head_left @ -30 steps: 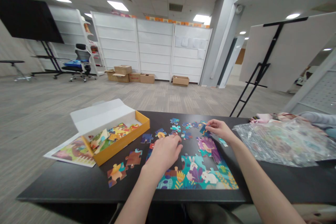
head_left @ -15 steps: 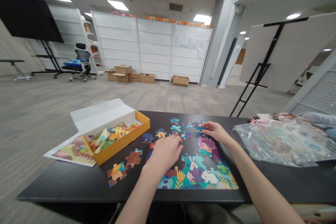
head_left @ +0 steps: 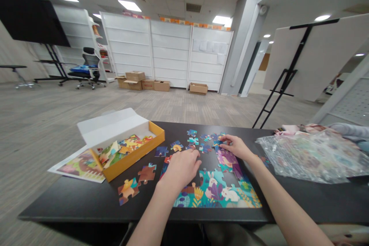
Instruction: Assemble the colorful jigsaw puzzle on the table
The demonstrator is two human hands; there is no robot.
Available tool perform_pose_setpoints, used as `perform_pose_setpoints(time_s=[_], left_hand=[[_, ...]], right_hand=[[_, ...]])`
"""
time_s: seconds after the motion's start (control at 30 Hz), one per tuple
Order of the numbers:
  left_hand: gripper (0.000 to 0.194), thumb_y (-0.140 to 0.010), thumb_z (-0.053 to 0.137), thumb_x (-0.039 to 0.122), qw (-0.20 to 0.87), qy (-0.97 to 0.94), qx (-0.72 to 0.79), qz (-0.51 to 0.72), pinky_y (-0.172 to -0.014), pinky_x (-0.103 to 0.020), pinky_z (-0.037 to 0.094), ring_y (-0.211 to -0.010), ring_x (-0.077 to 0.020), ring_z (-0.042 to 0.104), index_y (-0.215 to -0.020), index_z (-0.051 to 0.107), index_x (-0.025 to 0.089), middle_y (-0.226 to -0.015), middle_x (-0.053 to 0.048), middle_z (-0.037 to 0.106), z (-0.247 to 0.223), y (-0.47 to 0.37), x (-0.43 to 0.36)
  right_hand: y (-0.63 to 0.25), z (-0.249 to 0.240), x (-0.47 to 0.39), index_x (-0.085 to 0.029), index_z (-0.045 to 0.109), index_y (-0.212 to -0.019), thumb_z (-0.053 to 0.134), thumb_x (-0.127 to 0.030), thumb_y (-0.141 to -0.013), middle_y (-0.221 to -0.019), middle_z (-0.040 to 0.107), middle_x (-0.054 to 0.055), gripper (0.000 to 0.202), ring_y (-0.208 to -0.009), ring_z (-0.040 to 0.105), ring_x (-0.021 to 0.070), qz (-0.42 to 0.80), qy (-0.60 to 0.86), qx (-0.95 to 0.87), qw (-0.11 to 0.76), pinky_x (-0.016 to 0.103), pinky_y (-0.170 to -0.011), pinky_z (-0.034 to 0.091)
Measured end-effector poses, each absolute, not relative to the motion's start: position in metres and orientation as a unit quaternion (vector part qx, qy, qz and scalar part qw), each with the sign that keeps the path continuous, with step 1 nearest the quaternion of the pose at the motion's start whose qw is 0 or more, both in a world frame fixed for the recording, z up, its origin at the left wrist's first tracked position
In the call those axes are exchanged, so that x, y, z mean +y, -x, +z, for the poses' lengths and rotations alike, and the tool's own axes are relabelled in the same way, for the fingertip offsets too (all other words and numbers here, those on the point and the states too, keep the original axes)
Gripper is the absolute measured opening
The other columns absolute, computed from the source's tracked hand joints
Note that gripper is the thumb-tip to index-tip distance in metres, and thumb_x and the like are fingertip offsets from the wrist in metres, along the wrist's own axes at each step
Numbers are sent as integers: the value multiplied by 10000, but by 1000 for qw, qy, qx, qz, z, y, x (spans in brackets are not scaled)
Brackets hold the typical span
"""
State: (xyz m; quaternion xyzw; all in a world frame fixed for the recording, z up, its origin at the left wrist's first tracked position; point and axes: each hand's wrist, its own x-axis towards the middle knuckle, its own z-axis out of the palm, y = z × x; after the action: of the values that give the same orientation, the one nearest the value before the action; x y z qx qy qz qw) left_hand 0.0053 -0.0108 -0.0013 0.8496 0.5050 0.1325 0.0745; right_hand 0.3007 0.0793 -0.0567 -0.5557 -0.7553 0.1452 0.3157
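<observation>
A partly joined jigsaw puzzle (head_left: 216,192) with white rabbits and purple leaves lies on the black table in front of me. My right hand (head_left: 238,147) is over its upper right side, thumb and fingers closed on a dark blue puzzle piece (head_left: 216,144) just above the purple part. The fingers partly cover that piece. Over the puzzle's left side rests my left hand (head_left: 183,165), palm down with thumb and fingers apart; it hides the pieces beneath. Beyond the hands are several loose blue puzzle pieces (head_left: 193,140).
To the left, an open yellow box (head_left: 135,161) holds more pieces, beside a printed picture sheet (head_left: 82,167). Brown joined pieces (head_left: 147,173) and an orange bird piece (head_left: 127,191) lie nearer. A clear plastic bag (head_left: 314,157) covers the table's right part.
My right hand has shifted slightly left and toward me, with its fingers lower over the blue piece. My left hand stays almost where it was.
</observation>
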Motion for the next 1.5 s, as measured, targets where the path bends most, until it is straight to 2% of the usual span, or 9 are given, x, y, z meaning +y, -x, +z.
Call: perform_pose_setpoints(time_s=[0.17,0.4,0.57,0.73,0.87,1.0,1.27,1.4,1.5], left_hand=[[217,-964,514,317,69,-849,508,127,-859,-345,539,-992,-247,710,-1079,674,226,-1077,-64,739,0,-9,-10],[217,-967,516,317,73,-853,498,140,-864,-349,538,-1004,-248,711,-1086,672,223,-1062,-68,736,1,-19,-9],[208,-962,529,319,65,-847,511,131,-839,-370,550,-987,-265,717,-1080,670,223,-1067,-67,742,3,-16,-9],[206,-961,532,287,61,-820,557,115,-809,-379,556,-979,-277,720,-1107,665,232,-1052,-60,750,7,-3,-8],[204,-966,529,297,50,-805,580,110,-794,-361,550,-982,-271,718,-1108,663,236,-1049,-66,745,8,6,-6],[204,-968,520,325,40,-799,590,107,-793,-369,544,-972,-276,717,-1076,666,232,-1041,-69,738,5,12,-4],[211,-963,516,339,46,-791,604,89,-797,-361,524,-970,-277,715,-1075,667,242,-1012,-66,747,-3,14,0],[217,-967,503,338,49,-797,594,96,-804,-344,516,-981,-263,709,-1084,659,243,-1045,-69,739,-1,12,1],[221,-968,503,343,55,-800,589,97,-813,-340,513,-1002,-259,703,-1097,655,248,-1061,-69,734,0,11,1]], right_hand=[[-303,-55,78,-193,735,-940,729,-437,-722,-776,701,18,327,-605,575,151,96,566,-764,294,281,-628,462],[-312,-44,78,-175,726,-877,560,-529,-863,-753,705,53,391,-582,553,159,56,594,-712,369,290,-600,448],[-305,-44,73,-197,752,-831,579,-466,-886,-746,686,40,324,-607,548,155,57,541,-792,276,283,-622,440],[-290,-45,68,-216,739,-787,615,-367,-897,-917,717,68,225,-857,648,209,47,503,-828,242,347,-830,488],[-261,-51,62,-232,742,-966,636,-381,-910,-1087,695,99,191,-1034,617,252,10,475,-843,252,422,-946,475],[-240,-60,61,-207,719,-1060,684,-451,-880,-1172,666,130,305,-1099,577,292,-11,481,-847,224,477,-989,457],[-240,-53,59,-201,621,-901,814,-312,-750,-1002,665,67,269,-987,607,238,98,500,-819,262,396,-898,489],[-233,-44,53,-215,576,-910,657,-307,-862,-819,667,0,132,-747,629,163,226,474,-793,309,287,-708,500],[-240,-37,57,-216,625,-919,577,-357,-897,-792,701,14,151,-729,655,170,234,480,-770,350,274,-674,500]])
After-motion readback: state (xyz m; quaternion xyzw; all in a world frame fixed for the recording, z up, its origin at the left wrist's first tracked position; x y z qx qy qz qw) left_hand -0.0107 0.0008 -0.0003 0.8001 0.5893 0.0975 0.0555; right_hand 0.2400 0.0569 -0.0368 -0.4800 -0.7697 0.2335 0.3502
